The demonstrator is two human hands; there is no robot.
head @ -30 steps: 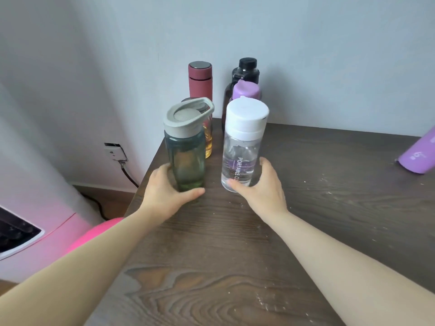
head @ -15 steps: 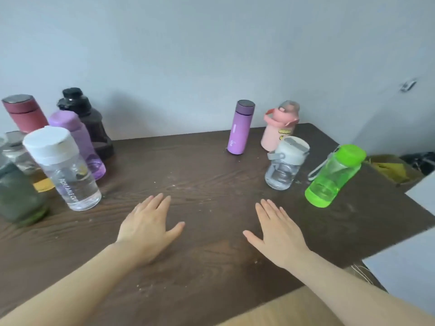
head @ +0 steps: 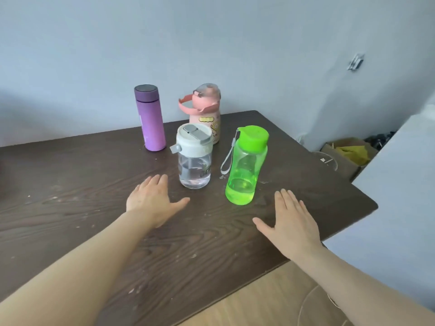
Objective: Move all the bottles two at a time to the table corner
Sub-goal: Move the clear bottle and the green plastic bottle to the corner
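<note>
Several bottles stand on the right part of the dark wooden table (head: 70,208). A clear bottle with a white lid (head: 194,158) is just beyond my left hand (head: 153,200), which is open, palm down, holding nothing. A green bottle (head: 246,165) with a grey strap stands left of and beyond my right hand (head: 292,222), also open and empty. Behind them, near the wall, are a purple flask (head: 150,117) and a pink bottle (head: 207,109). The bottles at the left corner are out of view.
The table's right edge (head: 341,175) runs close to the green bottle. Past it, a cardboard box (head: 348,154) sits on the floor beside a white surface (head: 400,184). Wooden floor (head: 270,300) shows below the front edge.
My hands let go of the green-grey and white-capped bottles at the left corner. The view swung right, and both open hands moved up close to the clear and green bottles.
</note>
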